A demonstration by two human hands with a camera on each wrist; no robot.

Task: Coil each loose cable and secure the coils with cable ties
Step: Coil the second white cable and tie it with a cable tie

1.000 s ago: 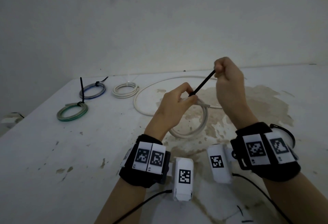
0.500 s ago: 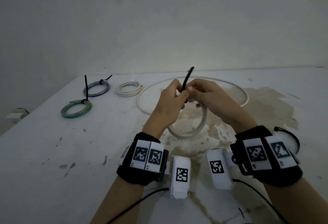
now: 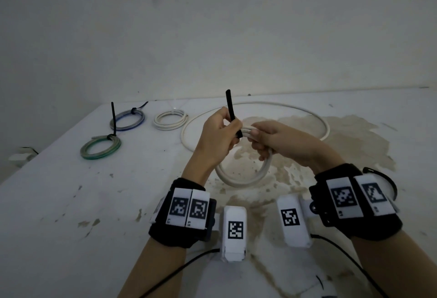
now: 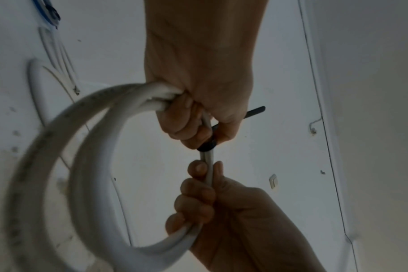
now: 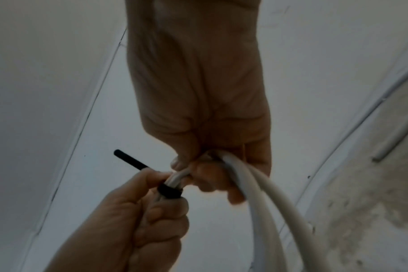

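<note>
Your right hand (image 3: 281, 141), a second ago hauling the black cable tie (image 3: 233, 113), is now gripping the white coil (image 3: 243, 177) above the table (image 3: 71, 203); your left hand (image 3: 218, 137) is pinching the cinched tie, so this coil is looking secured

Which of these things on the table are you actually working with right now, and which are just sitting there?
In use:
- white cable coil, gripped by both hands, left and right
- black cable tie around it, tail sticking up

Lying about:
- green coil, tied
- blue coil, tied
- small white coil
- big loose white cable
</note>
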